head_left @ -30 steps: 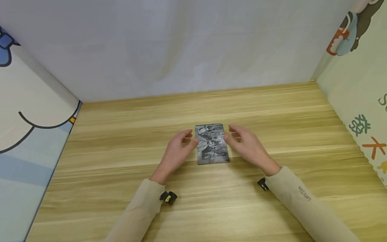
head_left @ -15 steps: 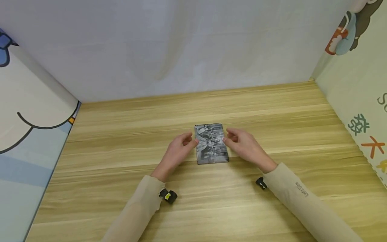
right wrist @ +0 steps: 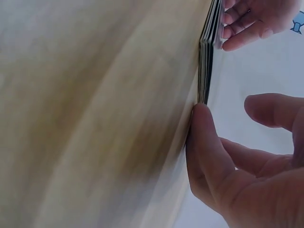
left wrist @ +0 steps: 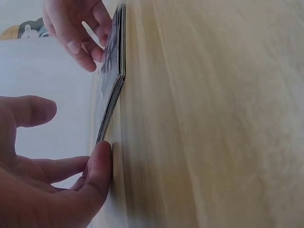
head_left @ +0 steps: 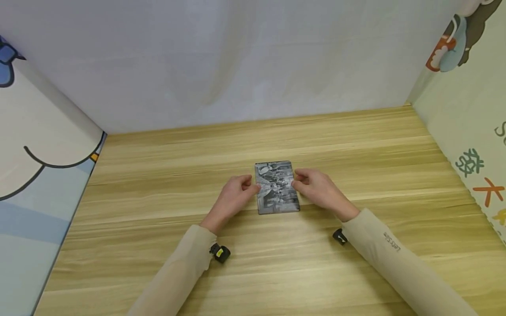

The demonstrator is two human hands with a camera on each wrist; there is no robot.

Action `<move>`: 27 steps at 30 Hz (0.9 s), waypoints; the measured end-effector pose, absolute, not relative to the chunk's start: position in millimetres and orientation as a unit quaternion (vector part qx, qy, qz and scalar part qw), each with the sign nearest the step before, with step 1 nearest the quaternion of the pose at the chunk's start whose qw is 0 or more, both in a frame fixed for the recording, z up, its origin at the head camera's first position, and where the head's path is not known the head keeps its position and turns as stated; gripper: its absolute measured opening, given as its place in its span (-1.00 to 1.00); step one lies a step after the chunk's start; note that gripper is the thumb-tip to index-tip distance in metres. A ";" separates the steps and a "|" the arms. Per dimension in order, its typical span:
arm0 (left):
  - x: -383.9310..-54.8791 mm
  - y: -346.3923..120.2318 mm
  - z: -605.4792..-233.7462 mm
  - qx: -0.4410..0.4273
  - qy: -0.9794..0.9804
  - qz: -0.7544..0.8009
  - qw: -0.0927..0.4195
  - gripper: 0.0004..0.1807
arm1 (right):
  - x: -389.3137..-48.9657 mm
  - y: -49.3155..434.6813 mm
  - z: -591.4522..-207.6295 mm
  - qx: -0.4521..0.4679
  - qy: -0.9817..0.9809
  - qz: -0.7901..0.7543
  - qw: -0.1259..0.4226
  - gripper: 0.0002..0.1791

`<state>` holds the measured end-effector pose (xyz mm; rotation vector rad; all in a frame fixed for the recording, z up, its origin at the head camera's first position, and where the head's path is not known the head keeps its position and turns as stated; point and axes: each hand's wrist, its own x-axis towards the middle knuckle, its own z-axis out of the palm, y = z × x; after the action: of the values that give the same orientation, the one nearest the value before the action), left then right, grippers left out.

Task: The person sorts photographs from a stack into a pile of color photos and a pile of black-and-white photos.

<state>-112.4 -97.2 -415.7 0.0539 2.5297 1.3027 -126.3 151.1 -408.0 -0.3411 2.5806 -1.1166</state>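
Note:
On the wood-grain table lies a small stack of picture cards (head_left: 278,188), its top one printed with a black-and-white scene of people. Seen edge-on in both wrist views, the stack shows several thin layers lined up. My left hand (head_left: 235,196) is at its left long edge, a fingertip meeting the side down by the tabletop. At the opposite edge, my right hand (head_left: 319,188) does likewise with its fingertips. On both hands thumb and fingers stand apart, without pinching the cards. The wrist views show the left fingers (left wrist: 98,164) and right fingers (right wrist: 202,118) right against the layers.
The wooden table (head_left: 166,175) runs back to a pale cloth wall (head_left: 253,66). Cartoon-printed panels stand at the left (head_left: 47,131) and the right (head_left: 466,131). Black wrist devices hang below the left (head_left: 220,253) and right (head_left: 340,236) sleeves.
My right hand has come slightly nearer to me and in against the stack's right edge, its fingers drawn closer together. The left hand has dropped a little along its edge. The stack has stayed put.

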 end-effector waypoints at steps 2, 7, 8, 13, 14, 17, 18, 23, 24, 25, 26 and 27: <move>-112.7 -97.0 -416.5 0.020 0.882 0.448 0.148 -0.38 | -127.2 150.7 -408.1 -0.122 0.903 -0.384 0.151 -0.49; -112.1 -96.2 -418.0 0.011 0.891 0.427 0.156 -0.31 | -129.9 148.9 -408.5 -0.134 0.905 -0.378 0.142 -0.78; -111.8 -96.1 -418.4 0.009 0.892 0.424 0.157 -0.31 | -130.5 148.5 -408.7 -0.136 0.905 -0.378 0.141 -0.71; -110.3 -95.1 -418.0 0.008 0.894 0.417 0.161 -0.30 | -131.7 147.9 -409.4 -0.141 0.904 -0.379 0.142 -0.66; -110.2 -95.0 -417.9 0.009 0.895 0.416 0.162 -0.30 | -132.0 147.9 -409.6 -0.141 0.904 -0.378 0.142 -0.66; -110.4 -94.4 -418.1 0.012 0.896 0.412 0.165 -0.31 | -133.5 147.7 -409.9 -0.146 0.905 -0.373 0.142 -0.65; -110.6 -94.2 -418.2 0.013 0.896 0.411 0.166 -0.31 | -133.9 147.7 -410.0 -0.148 0.905 -0.371 0.143 -0.65; -111.0 -93.3 -417.6 0.016 0.898 0.407 0.169 -0.32 | -135.0 146.8 -410.2 -0.155 0.906 -0.365 0.147 -0.67; -111.0 -93.1 -417.3 0.017 0.898 0.407 0.168 -0.32 | -134.9 146.5 -410.0 -0.155 0.906 -0.364 0.147 -0.67; -110.9 -93.0 -417.0 0.018 0.898 0.406 0.168 -0.32 | -134.8 146.2 -409.8 -0.155 0.907 -0.363 0.148 -0.68; -110.8 -92.9 -416.8 0.019 0.898 0.407 0.168 -0.32 | -134.7 146.0 -409.7 -0.154 0.907 -0.362 0.148 -0.70; -110.7 -92.8 -416.6 0.019 0.897 0.408 0.168 -0.32 | -134.5 145.9 -409.5 -0.154 0.907 -0.362 0.149 -0.72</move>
<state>-110.7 -92.8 -416.6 0.0538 2.5518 1.1589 -134.5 145.9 -409.5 -0.4421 2.6081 -1.0399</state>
